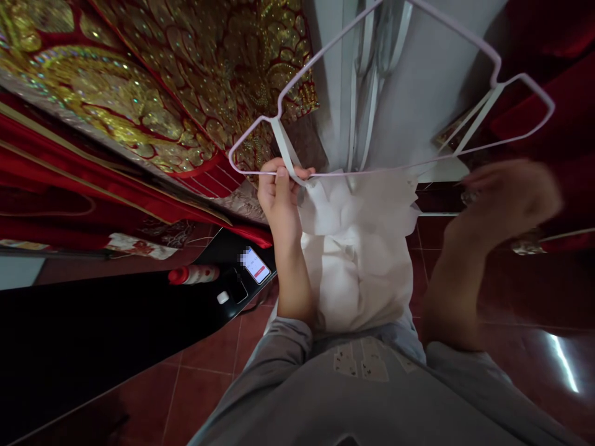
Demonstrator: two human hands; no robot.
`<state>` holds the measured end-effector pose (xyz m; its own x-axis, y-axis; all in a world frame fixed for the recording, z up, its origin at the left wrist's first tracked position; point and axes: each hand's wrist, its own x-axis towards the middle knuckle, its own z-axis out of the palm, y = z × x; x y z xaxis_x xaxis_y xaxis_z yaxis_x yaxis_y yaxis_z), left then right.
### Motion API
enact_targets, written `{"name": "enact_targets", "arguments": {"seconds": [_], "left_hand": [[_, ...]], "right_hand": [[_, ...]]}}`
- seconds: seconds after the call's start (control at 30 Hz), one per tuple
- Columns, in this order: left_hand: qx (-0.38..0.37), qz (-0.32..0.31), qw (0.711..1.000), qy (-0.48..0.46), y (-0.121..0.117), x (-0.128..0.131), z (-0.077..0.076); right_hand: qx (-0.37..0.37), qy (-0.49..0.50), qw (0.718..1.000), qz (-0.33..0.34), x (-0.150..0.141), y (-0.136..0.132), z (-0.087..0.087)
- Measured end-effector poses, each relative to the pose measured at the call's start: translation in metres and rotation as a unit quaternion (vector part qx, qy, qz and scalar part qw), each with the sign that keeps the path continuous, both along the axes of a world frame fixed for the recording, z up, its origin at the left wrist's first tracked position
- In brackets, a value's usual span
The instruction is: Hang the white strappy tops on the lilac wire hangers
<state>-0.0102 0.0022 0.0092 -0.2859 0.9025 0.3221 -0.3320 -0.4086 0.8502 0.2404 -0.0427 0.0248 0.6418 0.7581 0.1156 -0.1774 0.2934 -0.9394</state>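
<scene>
No word, brand or number can be read with certainty. The lit phone [256,266] on the black counter [116,328] shows small dark marks on a pale screen and a red bar near its lower end, all too small to make out, with a patch of blurred squares over its upper left edge. The red-and-white bottle [193,274] beside it bears faint markings that cannot be read. Pale printed patches on the front of the grey shirt [385,402] carry tiny dark marks, likewise illegible.
</scene>
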Motion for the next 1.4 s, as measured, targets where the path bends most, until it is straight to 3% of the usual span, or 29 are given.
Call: {"name": "enact_targets", "arguments": {"seconds": [0.07,0.2,0.4,0.53,0.67,0.83,0.93,1.03,1.2,1.3,1.4], "left_hand": [[0.020,-0.001,1.000,-0.006,-0.001,0.003,-0.001],[0.034,-0.004,0.999,-0.024,-0.002,0.008,-0.003],[0.021,-0.022,0.999,-0.024,-0.008,0.011,-0.004],[0.007,-0.060,0.998,-0.035,-0.016,0.016,-0.004],[0.015,-0.031,0.999,-0.024,-0.017,0.020,-0.009],[0.014,0.072,0.986,0.153,-0.022,0.011,-0.019],[0.011,0.064,0.967,0.247,-0.032,0.000,-0.015],[0.007,0.022,0.981,0.194,-0.038,-0.006,0.002],[0.068,-0.009,0.998,-0.012,-0.022,-0.009,0.038],[0.098,0.043,0.989,-0.103,-0.007,-0.014,0.045],[0.095,0.144,0.981,-0.085,-0.001,-0.026,0.034]], "right_hand": [[0.012,-0.086,0.996,0.028,-0.010,0.001,-0.010],[-0.062,-0.154,0.966,0.199,-0.030,0.005,-0.020],[0.021,0.036,0.957,0.287,-0.056,0.014,-0.022],[0.052,0.085,0.961,0.258,-0.054,0.023,-0.027],[0.075,0.075,0.965,0.238,-0.054,0.028,-0.029],[0.099,0.114,0.959,0.239,-0.060,0.032,-0.036],[0.094,0.126,0.957,0.242,-0.059,0.032,-0.038],[0.091,0.122,0.961,0.230,-0.060,0.031,-0.037],[0.102,0.123,0.962,0.223,-0.064,0.028,-0.027],[0.092,0.116,0.963,0.227,-0.063,0.026,-0.022],[0.081,0.111,0.962,0.236,-0.060,0.022,-0.019]]}}
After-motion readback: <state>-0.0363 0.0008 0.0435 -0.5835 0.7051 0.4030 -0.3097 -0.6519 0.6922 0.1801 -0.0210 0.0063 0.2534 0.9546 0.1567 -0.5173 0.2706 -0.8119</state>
